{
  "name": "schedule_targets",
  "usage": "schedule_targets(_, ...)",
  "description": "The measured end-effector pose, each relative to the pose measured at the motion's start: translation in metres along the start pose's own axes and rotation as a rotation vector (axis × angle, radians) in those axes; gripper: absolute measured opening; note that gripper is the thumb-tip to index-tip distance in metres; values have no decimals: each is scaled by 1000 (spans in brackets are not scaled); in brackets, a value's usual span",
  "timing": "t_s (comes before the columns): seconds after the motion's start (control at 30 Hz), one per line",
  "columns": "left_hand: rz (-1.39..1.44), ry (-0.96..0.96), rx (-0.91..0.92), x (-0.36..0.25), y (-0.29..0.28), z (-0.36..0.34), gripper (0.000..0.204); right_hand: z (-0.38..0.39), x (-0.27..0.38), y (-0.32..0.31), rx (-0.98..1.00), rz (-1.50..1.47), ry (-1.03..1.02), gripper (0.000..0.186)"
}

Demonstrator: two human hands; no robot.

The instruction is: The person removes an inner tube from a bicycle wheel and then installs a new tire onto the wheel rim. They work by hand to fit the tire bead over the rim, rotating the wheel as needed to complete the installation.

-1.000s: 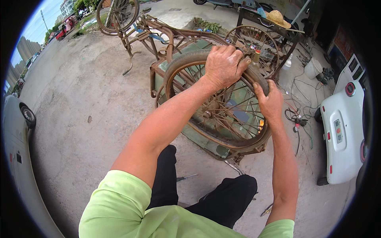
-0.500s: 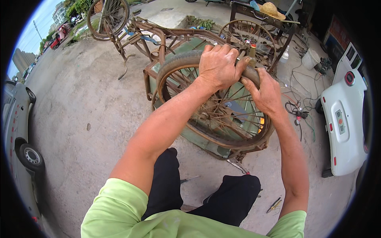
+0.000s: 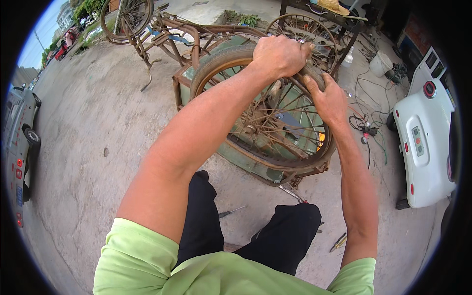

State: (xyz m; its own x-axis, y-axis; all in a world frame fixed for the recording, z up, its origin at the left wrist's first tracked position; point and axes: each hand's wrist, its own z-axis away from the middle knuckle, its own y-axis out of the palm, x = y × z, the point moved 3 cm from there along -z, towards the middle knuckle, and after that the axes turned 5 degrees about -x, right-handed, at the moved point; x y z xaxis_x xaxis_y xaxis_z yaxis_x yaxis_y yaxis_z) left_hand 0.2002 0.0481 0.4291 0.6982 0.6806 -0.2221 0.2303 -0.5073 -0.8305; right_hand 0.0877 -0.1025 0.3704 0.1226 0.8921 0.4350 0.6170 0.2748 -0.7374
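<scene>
You are standing over a concrete yard (image 3: 88, 128) that fills most of the view, with a white vehicle body (image 3: 425, 142) at your right and the corner of a grey car (image 3: 17, 142) at your left. Straight ahead lies a rusty cargo tricycle frame (image 3: 172, 29), its long axis running from the far wheel (image 3: 125, 14) at upper left toward you. Mounted on its near side is the large spoked wheel (image 3: 275, 123), which stands nearly upright with its plane running from upper left to lower right, and the worn tyre (image 3: 219, 59) sits around the rim. Behind it a green box body (image 3: 246, 162) backs the spokes, and a second rusty wheel (image 3: 305, 32) stands beyond.

Your left hand (image 3: 280, 54) is closed over the top of the tyre, fingers curled down the far side. Your right hand (image 3: 329, 101) grips the tyre just beside it, a little lower on the right curve, thumb toward the left hand. Your left forearm crosses in front of the wheel and hides part of the rim and spokes.

On the ground to the right, tangled cables (image 3: 366, 128) trail toward a white bucket (image 3: 381, 64). Near your black trousers (image 3: 275, 236) a screwdriver (image 3: 231, 212) and pliers (image 3: 338, 242) lie on the concrete
</scene>
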Motion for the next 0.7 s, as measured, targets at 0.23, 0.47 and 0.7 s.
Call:
schedule_targets(0.23,514,53,-319,37,0,9,73,8,-6,1,-99,52,-77,73)
schedule_targets(0.47,119,287,-824,42,35,57,42,36,-48,3,-117,-71,-39,73)
schedule_targets(0.7,15,282,-748,15,35,49,41,23,-21,-5,-133,-32,-322,71)
